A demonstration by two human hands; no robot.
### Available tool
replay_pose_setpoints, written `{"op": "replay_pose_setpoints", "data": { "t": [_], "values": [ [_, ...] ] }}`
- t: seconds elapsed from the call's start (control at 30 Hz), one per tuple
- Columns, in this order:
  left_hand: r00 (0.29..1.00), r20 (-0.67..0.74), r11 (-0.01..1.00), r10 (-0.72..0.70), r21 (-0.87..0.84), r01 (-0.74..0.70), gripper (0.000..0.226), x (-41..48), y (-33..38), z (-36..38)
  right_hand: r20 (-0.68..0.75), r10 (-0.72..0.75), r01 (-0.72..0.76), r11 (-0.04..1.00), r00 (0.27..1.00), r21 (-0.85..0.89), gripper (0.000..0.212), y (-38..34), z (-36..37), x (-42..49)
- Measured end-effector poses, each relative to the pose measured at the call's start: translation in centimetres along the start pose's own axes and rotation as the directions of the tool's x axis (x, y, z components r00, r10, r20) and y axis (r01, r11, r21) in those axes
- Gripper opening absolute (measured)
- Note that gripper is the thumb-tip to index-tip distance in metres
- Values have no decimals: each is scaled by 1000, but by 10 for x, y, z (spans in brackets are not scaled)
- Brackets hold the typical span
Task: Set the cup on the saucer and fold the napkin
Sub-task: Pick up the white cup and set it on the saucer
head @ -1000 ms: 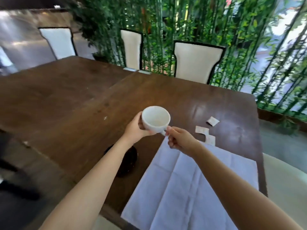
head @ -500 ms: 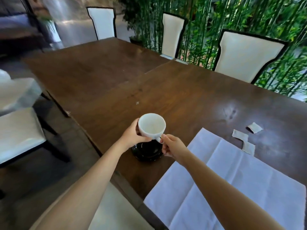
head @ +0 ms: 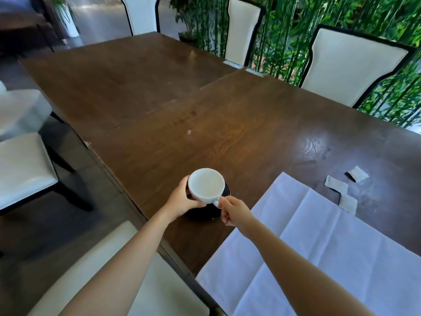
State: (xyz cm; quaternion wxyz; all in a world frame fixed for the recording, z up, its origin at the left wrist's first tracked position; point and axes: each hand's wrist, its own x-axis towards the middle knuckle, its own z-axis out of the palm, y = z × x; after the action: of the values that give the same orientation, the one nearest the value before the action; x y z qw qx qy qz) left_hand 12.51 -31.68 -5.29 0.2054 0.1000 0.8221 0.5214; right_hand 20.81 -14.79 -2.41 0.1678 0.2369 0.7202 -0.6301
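Cup: we hold the white cup (head: 206, 184) just over the black saucer (head: 202, 212); contact we cannot tell.
Left hand (head: 181, 198): curled around the cup's side.
Right hand (head: 234, 210): pinching its handle.
Napkin (head: 307, 247): unfolded on the table (head: 205, 115), right of the saucer.

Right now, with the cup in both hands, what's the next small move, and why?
Probably lower the cup straight down onto the saucer. It sits right over the black saucer, with the left hand round its body and the right hand pinching the handle. I cannot tell whether it touches yet. The napkin lies flat and unfolded, so it comes after.
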Motion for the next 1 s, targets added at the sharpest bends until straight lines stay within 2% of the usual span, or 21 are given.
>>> {"op": "replay_pose_setpoints", "data": {
  "t": [0.47,1.0],
  "values": [
    [1000,-24,999,6,40,-5,93,-2,-7,5,-7,21,-21,999,1000,-37,32,7,3,6],
    [999,23,999,-36,4,36,101,-4,-9,-2,-26,64,-64,998,998,-10,29,9,10,5]
  ]
}}
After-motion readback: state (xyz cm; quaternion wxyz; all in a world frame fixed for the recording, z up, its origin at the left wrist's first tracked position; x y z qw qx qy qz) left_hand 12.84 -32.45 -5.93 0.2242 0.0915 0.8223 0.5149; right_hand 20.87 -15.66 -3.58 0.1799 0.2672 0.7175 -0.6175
